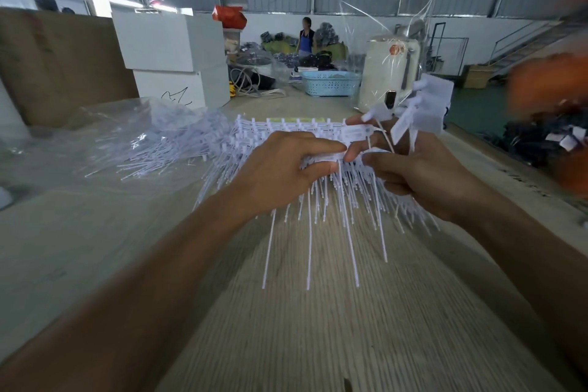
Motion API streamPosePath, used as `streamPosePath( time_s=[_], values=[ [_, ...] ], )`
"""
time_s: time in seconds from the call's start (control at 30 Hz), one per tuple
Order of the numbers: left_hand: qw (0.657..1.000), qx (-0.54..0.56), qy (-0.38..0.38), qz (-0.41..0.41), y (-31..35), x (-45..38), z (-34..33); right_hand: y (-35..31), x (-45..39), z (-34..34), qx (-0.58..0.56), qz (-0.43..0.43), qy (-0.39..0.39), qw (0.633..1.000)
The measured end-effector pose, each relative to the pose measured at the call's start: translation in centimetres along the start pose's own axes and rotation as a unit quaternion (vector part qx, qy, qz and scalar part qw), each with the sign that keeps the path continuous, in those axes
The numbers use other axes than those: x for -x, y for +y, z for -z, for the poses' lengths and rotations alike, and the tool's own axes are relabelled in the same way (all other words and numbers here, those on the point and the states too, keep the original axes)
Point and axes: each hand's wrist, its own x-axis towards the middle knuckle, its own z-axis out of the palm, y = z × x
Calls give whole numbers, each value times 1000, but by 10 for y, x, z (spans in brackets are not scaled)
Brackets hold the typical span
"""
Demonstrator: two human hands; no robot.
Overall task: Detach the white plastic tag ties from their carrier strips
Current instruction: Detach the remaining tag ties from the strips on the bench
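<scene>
Your left hand (280,169) pinched the strip (321,158); your right hand (423,175) clutched loose ties (426,105) just beside it. Many ties (334,207) on the strip seemingly remained attached.

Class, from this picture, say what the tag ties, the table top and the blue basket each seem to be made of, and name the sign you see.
Tag ties: white moulded plastic, thin stems that flex.
Table top: looks like pale wood-grain laminate or board, streaked and matt; which one is unclear.
Blue basket: probably plastic, uniform light blue with a moulded openwork wall.
</scene>
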Motion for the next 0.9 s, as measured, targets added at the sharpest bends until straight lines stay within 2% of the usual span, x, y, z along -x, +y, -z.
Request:
streamPosePath(
  time_s=[0.13,0.4,0.53,0.7,0.8,0.9],
  values=[
    [1000,-1,-7,5,0,1,1,3,0,-3,61,1,78,995],
    [1000,-4,-12,7,4,0,3,-2,-2,-2,-14,2,91,996],
    [1000,-5,16,25,5,-2,4,1,-4,0,52,-2,137,989],
    [999,9,42,5,11,-3,4,3,-5,-10,75,-42,123,989],
    [1000,5,28,-7,12,-1,2,5,-5,-17,102,-58,117,986],
    [1000,-8,11,-15,12,0,0,4,-3,-21,63,-65,113,989]
  ],
)
